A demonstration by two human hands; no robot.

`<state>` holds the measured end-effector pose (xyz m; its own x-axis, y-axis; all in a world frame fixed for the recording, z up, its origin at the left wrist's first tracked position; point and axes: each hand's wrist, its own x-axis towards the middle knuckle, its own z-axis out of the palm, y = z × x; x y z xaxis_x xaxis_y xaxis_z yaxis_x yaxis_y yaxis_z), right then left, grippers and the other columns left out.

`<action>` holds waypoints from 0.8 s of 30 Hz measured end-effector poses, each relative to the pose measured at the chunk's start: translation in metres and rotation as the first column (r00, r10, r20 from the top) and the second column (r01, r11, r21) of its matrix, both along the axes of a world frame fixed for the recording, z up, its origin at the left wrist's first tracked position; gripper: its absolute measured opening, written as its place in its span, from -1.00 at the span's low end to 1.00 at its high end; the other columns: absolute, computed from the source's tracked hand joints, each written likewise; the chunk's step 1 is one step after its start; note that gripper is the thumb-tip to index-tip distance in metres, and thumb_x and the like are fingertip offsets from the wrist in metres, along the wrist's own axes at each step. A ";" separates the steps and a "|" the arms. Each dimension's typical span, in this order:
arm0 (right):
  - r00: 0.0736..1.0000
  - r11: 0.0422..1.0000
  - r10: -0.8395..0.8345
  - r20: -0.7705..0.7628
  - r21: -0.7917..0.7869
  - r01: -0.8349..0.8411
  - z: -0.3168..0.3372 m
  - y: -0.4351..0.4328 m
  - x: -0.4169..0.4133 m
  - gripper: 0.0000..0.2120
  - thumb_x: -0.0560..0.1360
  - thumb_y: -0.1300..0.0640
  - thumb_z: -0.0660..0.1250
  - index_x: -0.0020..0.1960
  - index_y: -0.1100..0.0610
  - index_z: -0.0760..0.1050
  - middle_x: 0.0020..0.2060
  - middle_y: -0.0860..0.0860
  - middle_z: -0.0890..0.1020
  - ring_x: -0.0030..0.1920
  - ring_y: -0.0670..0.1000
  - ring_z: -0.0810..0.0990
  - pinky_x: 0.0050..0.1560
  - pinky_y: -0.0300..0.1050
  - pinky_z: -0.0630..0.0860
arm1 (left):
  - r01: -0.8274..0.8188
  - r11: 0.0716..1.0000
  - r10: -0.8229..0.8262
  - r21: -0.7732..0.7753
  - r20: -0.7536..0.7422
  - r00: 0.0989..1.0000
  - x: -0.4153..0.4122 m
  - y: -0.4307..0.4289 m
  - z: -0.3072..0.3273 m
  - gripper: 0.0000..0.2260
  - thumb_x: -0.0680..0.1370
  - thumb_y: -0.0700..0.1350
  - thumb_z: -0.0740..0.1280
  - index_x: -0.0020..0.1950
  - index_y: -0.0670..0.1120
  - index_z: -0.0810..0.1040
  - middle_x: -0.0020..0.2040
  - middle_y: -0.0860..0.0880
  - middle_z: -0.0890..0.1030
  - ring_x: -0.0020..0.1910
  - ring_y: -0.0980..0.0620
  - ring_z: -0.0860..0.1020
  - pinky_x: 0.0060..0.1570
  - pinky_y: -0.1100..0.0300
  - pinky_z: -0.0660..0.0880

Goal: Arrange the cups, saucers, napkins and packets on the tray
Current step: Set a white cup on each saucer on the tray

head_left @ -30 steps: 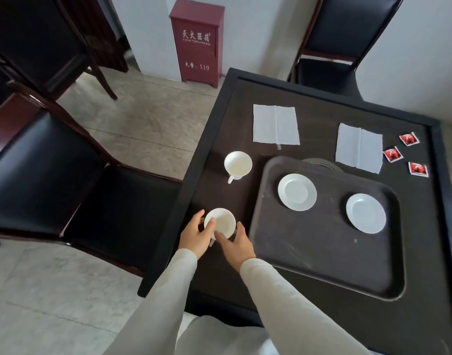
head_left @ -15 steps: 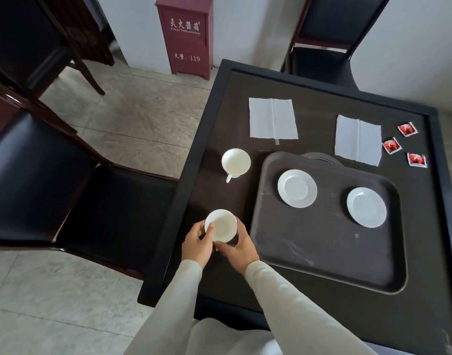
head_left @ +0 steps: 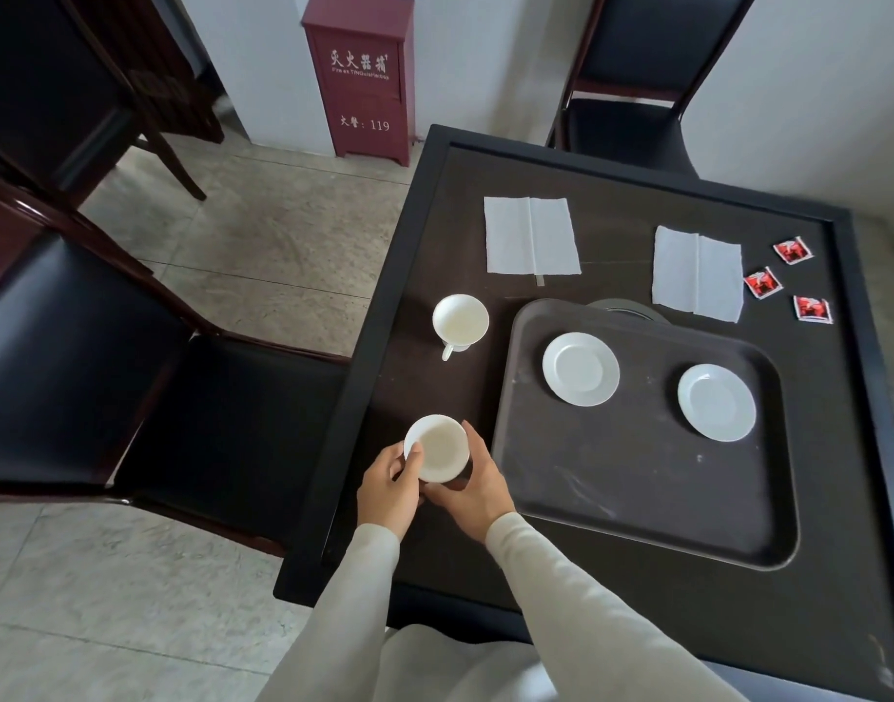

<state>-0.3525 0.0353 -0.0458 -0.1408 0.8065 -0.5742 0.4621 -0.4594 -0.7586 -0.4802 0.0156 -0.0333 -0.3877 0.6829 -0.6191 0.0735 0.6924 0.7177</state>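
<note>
Both hands hold a white cup [head_left: 437, 447] near the table's left front edge: my left hand [head_left: 388, 486] grips its left rim, my right hand [head_left: 473, 483] wraps its right side. A second white cup [head_left: 460, 320] stands further back, handle toward me. The dark tray [head_left: 637, 504] lies to the right with two white saucers, one left [head_left: 580, 368] and one right [head_left: 716, 402]. Behind the tray lie two white napkins, one left [head_left: 531, 235] and one right [head_left: 696, 272], and three red packets [head_left: 762, 282] at the far right.
The dark table [head_left: 435, 377] has a raised rim. A black chair [head_left: 80, 342] stands close on the left, another [head_left: 632, 93] behind the table. A red fire-extinguisher box [head_left: 366, 83] stands against the wall. A round grey object [head_left: 622, 310] peeks from under the tray's far edge.
My hands have closed more tightly around the near cup, and the cup now looks slightly raised and tilted. Everything else on the table stays in place; the camera shifted a little.
</note>
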 end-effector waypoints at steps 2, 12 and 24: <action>1.000 1.000 0.002 -0.004 0.024 -0.002 0.003 0.003 0.008 -0.05 0.42 0.10 0.57 0.62 -0.09 0.07 0.24 -0.17 0.42 0.27 -0.07 0.43 0.37 0.01 0.45 | 0.008 1.000 -0.008 0.023 0.001 1.000 0.004 0.001 0.003 -0.74 0.63 0.15 0.28 0.24 0.08 0.55 0.14 0.01 0.61 0.11 -0.04 0.63 0.09 -0.04 0.65; 0.999 0.990 -0.041 0.012 0.133 0.039 0.019 0.025 0.063 -0.12 0.37 0.00 0.57 0.54 -0.17 0.15 0.10 -0.32 0.47 0.08 -0.19 0.49 0.04 -0.38 0.40 | 0.073 0.992 -0.081 0.098 0.083 0.993 0.051 0.022 0.022 -0.72 0.62 0.22 0.24 0.23 0.15 0.58 0.15 0.05 0.64 0.03 0.03 0.69 0.17 -0.05 0.61; 0.985 0.972 -0.168 0.028 0.173 0.161 0.029 0.057 0.119 -0.15 0.23 -0.24 0.54 0.40 -0.32 0.18 0.02 -0.37 0.51 -0.02 -0.28 0.53 -0.06 -0.35 0.42 | 0.145 0.984 -0.159 0.102 0.136 0.978 0.112 0.065 0.040 -0.64 0.63 0.24 0.22 0.35 0.16 0.55 0.17 0.05 0.65 -0.01 0.07 0.69 0.11 0.07 0.64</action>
